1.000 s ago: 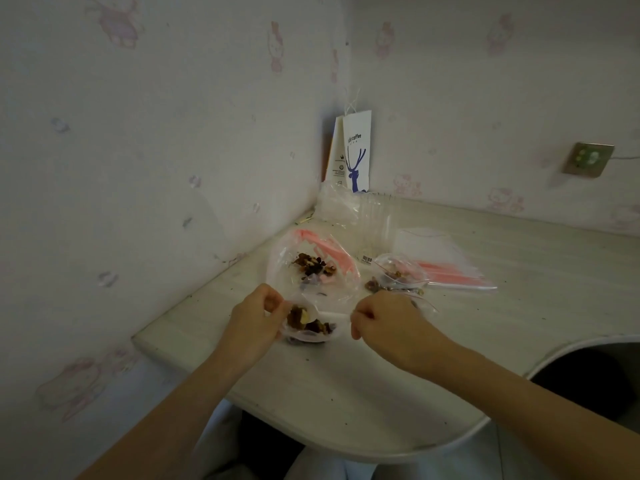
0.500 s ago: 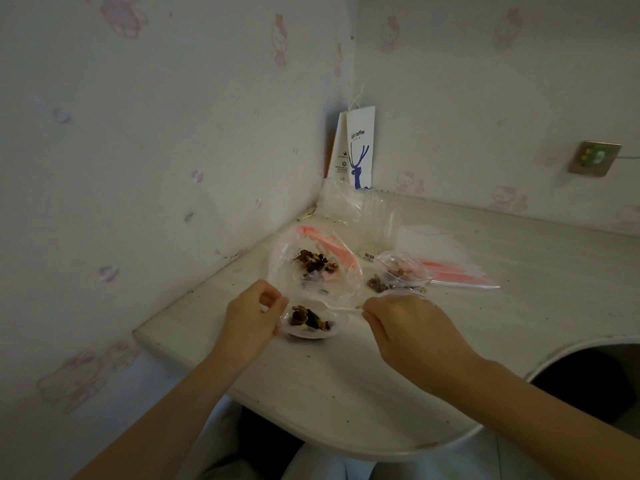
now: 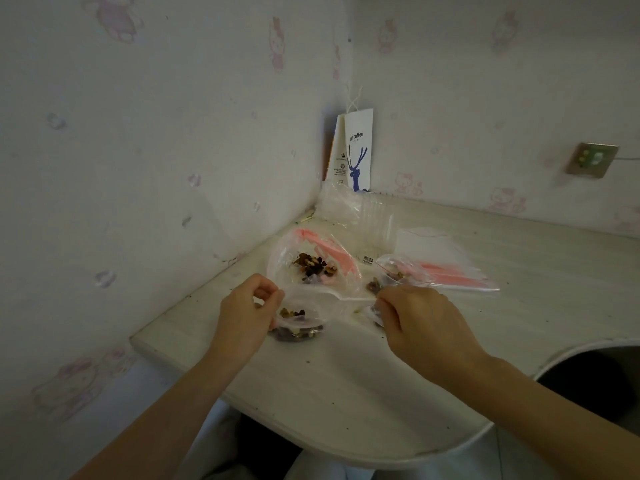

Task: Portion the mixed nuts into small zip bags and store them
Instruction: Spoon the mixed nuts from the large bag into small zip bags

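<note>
1. The left hand (image 3: 247, 315) has its fingers curled in. Thumb and forefinger pinch the upper lip of a small zip bag (image 3: 298, 329), which lies on the desk (image 3: 346, 393) just beside the hand.
2. The right hand (image 3: 420, 323) is closed narrowly round the handle end of a clear plastic spoon (image 3: 346, 297). The spoon reaches leftward to the bag's mouth; whether its bowl carries anything cannot be told.
3. The small zip bag is thin, crinkled clear film with a dark and tan heap of mixed nuts (image 3: 294, 313) inside.
4. Just behind it lies a large bag (image 3: 287, 261), also clear film with a pink zip strip, holding another heap of nuts.
5. To the right, a second small bag (image 3: 398, 270) with nuts sits against a flat stack of empty zip bags (image 3: 450, 271) with pink strips.
6. The desk is pale wood-grain with a rounded front edge and is speckled with dark crumbs.
7. In the corner a white paper bag (image 3: 358, 150) printed with a blue deer stands behind clear plastic packaging (image 3: 353, 213).
8. The wallpaper (image 3: 156, 116) is pale with faint pink cartoon figures, and a wall switch (image 3: 593, 160) sits at the right.
</note>
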